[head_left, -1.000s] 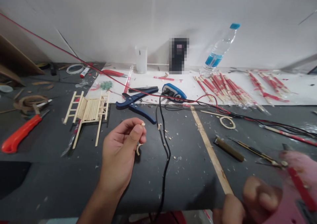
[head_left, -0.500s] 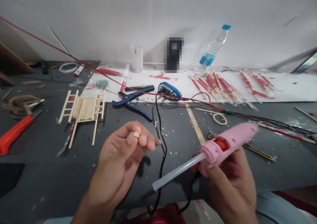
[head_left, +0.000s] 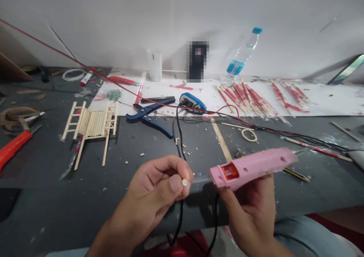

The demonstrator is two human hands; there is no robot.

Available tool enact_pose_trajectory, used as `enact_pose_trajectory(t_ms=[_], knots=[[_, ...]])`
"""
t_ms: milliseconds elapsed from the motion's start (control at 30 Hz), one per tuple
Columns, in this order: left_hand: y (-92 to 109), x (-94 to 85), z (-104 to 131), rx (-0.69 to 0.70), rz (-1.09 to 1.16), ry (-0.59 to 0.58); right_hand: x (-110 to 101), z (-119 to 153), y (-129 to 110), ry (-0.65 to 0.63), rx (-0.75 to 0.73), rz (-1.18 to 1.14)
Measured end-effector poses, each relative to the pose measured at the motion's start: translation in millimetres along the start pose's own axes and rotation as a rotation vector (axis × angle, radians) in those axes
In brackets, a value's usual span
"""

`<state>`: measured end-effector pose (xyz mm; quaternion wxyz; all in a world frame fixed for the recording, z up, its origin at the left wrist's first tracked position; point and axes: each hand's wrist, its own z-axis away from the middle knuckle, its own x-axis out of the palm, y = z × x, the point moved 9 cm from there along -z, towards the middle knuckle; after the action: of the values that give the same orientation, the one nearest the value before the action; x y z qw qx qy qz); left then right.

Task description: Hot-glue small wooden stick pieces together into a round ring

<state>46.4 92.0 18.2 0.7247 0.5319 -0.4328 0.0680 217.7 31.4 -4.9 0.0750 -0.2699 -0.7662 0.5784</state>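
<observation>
Grip of the left hand pinches a tiny round pale-wood piece near the pink plastic glue gun clasped in the right hand; uneven squeezing (it's small) could eject it.

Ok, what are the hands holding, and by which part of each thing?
The left hand pinches a small pale piece just behind its exposed round end; the right hand grips the pink glue gun beneath its body.
</observation>
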Motion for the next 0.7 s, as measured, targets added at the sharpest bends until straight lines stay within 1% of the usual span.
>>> enact_pose_trajectory(t_ms=[133, 333, 467, 567, 633, 700], knots=[[-3, 0.7, -3, 0.009, -0.025, 0.021, 3, 1, -3, -0.006, 0.003, 0.034], [-6, -3.9, -5, 0.03, -0.038, 0.063, 7, 3, -7, -0.041, 0.024, 0.08], [-8, -4.0, -5, 0.044, -0.025, 0.078, 8, 3, -3, -0.046, 0.065, 0.035], [-8, -2.9, -7, 0.051, 0.021, 0.091, 7, -3, 0, -0.056, 0.093, -0.027], [-5, -1.4, -11, 0.06, 0.056, 0.078, 9, -10, 3, -0.091, 0.151, -0.105], [2, -3.4, -13, 0.083, 0.042, 0.077, 9, -18, 4, -0.111, 0.211, -0.168]])
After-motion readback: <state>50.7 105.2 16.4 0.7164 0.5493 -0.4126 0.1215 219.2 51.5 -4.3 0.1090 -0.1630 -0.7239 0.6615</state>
